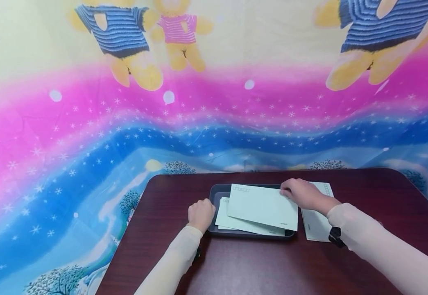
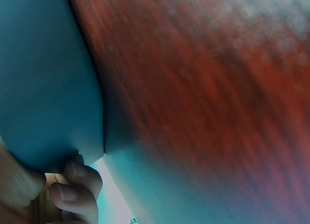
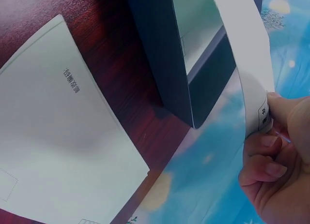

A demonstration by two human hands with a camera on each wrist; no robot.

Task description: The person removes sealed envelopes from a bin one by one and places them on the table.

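My right hand point(image 1: 302, 194) pinches one end of a pale envelope point(image 1: 261, 207) and holds it tilted above a dark grey tray point(image 1: 214, 192). The right wrist view shows thumb and curled fingers on the envelope's end point(image 3: 252, 74), raised over the tray wall point(image 3: 155, 54). Beneath it, other pale envelopes point(image 1: 236, 223) lie in the tray, partly covered. At the tray's left side, my left hand point(image 1: 201, 214) grips the rim, its fingers curled at the tray's edge point(image 2: 53, 88) in the left wrist view.
More envelopes point(image 1: 315, 229) lie on the dark red wooden table point(image 1: 247, 266) right of the tray, partly under my right forearm. A printed cloth point(image 1: 214, 102) with bears and snowflakes hangs behind the table's back edge.
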